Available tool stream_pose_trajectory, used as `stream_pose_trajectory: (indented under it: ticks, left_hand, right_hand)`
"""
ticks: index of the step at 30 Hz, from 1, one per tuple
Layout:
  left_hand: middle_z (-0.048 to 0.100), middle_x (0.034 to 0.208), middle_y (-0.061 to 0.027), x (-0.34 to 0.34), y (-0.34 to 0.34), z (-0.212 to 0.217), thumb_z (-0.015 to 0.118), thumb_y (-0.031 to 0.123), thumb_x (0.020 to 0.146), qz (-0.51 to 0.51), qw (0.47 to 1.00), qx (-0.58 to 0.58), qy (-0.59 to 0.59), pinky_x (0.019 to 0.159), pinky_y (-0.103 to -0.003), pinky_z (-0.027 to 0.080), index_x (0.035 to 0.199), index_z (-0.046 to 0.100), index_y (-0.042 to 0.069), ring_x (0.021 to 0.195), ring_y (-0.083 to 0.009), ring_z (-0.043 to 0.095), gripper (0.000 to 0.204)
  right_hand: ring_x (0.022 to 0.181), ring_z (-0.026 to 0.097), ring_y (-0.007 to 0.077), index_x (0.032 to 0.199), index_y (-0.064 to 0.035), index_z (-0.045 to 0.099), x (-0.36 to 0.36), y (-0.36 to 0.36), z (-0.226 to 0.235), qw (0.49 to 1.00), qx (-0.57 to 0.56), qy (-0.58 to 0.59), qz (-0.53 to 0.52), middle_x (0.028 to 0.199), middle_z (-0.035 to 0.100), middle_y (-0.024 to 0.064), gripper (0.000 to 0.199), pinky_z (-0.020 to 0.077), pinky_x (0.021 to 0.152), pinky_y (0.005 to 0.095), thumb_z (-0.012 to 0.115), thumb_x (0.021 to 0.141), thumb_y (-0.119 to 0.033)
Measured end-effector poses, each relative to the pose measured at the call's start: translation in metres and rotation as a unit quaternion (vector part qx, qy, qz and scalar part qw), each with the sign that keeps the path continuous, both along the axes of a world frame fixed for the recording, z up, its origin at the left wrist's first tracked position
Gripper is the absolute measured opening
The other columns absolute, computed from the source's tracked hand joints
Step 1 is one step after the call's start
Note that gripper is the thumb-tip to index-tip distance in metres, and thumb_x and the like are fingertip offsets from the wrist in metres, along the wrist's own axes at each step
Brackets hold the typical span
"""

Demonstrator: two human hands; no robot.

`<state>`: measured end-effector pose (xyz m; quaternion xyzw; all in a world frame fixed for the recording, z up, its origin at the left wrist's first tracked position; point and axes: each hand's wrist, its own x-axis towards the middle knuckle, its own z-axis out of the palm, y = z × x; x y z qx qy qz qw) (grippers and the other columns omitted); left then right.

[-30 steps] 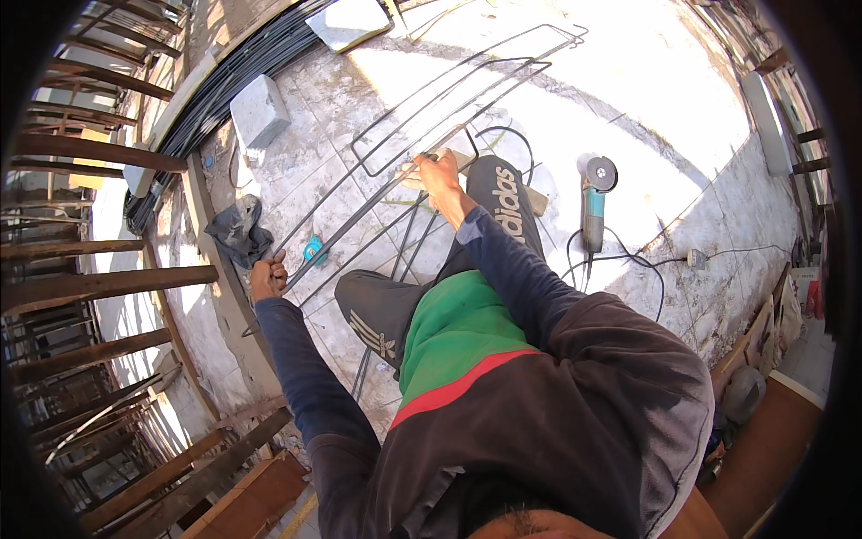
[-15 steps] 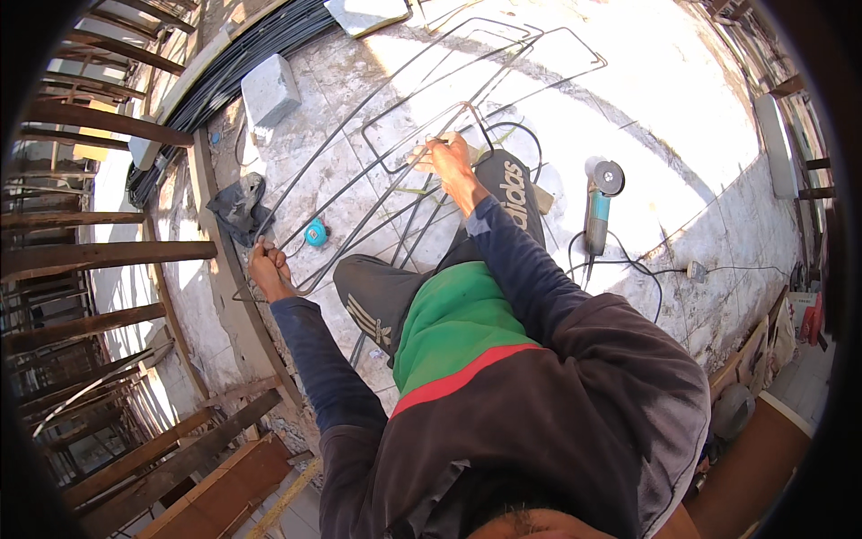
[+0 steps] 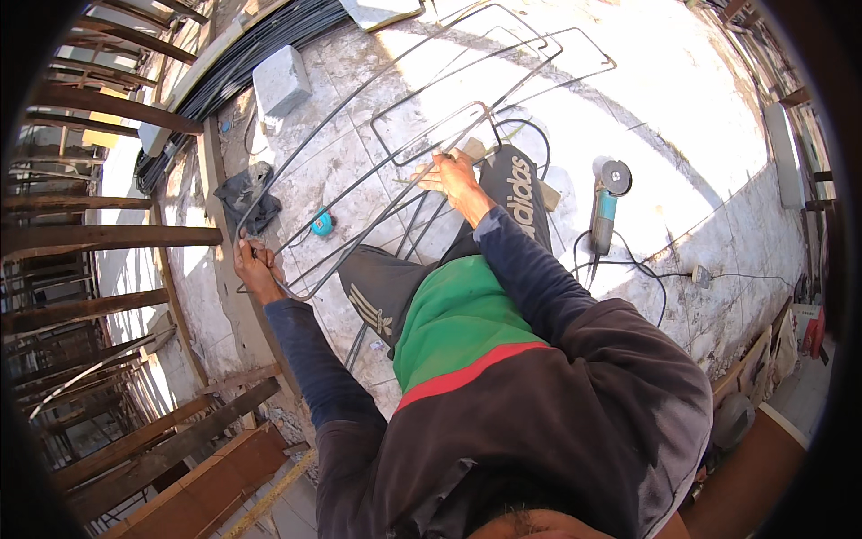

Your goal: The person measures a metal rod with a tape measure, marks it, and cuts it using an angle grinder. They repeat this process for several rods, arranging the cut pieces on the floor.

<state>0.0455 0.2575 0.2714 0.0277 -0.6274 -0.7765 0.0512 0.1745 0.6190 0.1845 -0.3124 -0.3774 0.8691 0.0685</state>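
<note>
On the floor before me lie long, narrow frames of bent steel bar (image 3: 310, 135), overlapping one another. At their near left end, my left hand (image 3: 258, 271) is closed around a bar by the bent corner. My right hand (image 3: 458, 182) is closed on the bars farther along, just past my bent knees; its fingertips are partly hidden. A teal round tape measure (image 3: 322, 222) sits on the floor among the bars, to the right of my left hand. Beside that hand lies a crumpled dark cloth or bag (image 3: 250, 199).
An angle grinder (image 3: 605, 208) with its cable lies to my right. A pale block (image 3: 281, 81) stands at the far left, near a bundle of dark rods (image 3: 241, 74). Wooden beams (image 3: 112, 238) line the left side. A timber edge (image 3: 218, 180) borders the floor there.
My left hand has moved slightly left and up with the bar end. The frame's near corner has shifted with it. My right hand stays on the bars; the whole view has shifted a little.
</note>
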Motion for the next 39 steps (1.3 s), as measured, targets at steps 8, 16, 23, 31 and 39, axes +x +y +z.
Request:
stream_pose_trajectory:
  ticks: [8, 16, 23, 31, 39]
  left_hand:
    - [0.053, 0.069, -0.0020, 0.008, 0.002, 0.050, 0.043, 0.018, 0.103, -0.037, 0.996, -0.007, 0.077, 0.041, -0.022, 0.029, 0.122, 0.054, -0.005, 0.044, -0.0045, 0.031, 0.031]
    - [0.056, 0.068, -0.0047, 0.012, 0.000, 0.040, 0.045, 0.018, 0.102, -0.048, 0.995, -0.066, 0.055, 0.040, -0.023, 0.029, 0.125, 0.052, -0.003, 0.043, -0.0056, 0.034, 0.031]
    - [0.057, 0.076, -0.0045, 0.023, -0.012, 0.030, 0.045, 0.020, 0.103, -0.043, 0.992, -0.116, -0.029, 0.043, -0.022, 0.032, 0.128, 0.053, 0.005, 0.047, -0.0040, 0.034, 0.030]
    - [0.055, 0.079, -0.0023, 0.026, -0.012, 0.023, 0.046, 0.017, 0.102, 0.004, 0.992, -0.112, -0.063, 0.042, -0.022, 0.030, 0.126, 0.054, 0.005, 0.046, -0.0046, 0.031, 0.027]
    - [0.054, 0.073, -0.0007, 0.037, 0.012, 0.062, 0.048, 0.015, 0.101, 0.001, 0.993, -0.110, 0.033, 0.039, -0.022, 0.025, 0.125, 0.057, 0.001, 0.044, -0.0032, 0.029, 0.029]
  right_hand:
    - [0.093, 0.067, 0.0397, 0.142, 0.0108, -0.001, -0.009, -0.008, -0.042, 0.998, -0.024, 0.034, 0.050, 0.109, 0.057, 0.0336, 0.071, 0.0609, 0.078, 0.0427, 0.050, 0.099, -0.014]
    - [0.091, 0.069, 0.0369, 0.108, 0.0128, 0.047, 0.003, -0.021, -0.054, 0.995, -0.040, -0.028, 0.090, 0.104, 0.062, 0.0269, 0.025, 0.0621, 0.076, 0.0389, 0.049, 0.097, -0.010]
    - [0.087, 0.070, 0.0323, 0.104, 0.0064, 0.053, 0.002, -0.026, -0.063, 0.994, -0.027, -0.072, 0.081, 0.096, 0.065, 0.0204, 0.018, 0.0616, 0.072, 0.0382, 0.055, 0.095, -0.009]
    - [0.086, 0.070, 0.0332, 0.105, 0.0071, 0.055, 0.003, -0.030, -0.068, 0.992, -0.032, -0.097, 0.080, 0.097, 0.066, 0.0226, 0.021, 0.0611, 0.072, 0.0392, 0.058, 0.094, -0.011]
    - [0.094, 0.065, 0.0328, 0.110, 0.0098, 0.049, 0.002, -0.007, -0.072, 0.995, -0.089, -0.042, -0.014, 0.101, 0.062, 0.0205, 0.025, 0.0612, 0.077, 0.0407, 0.057, 0.094, -0.008]
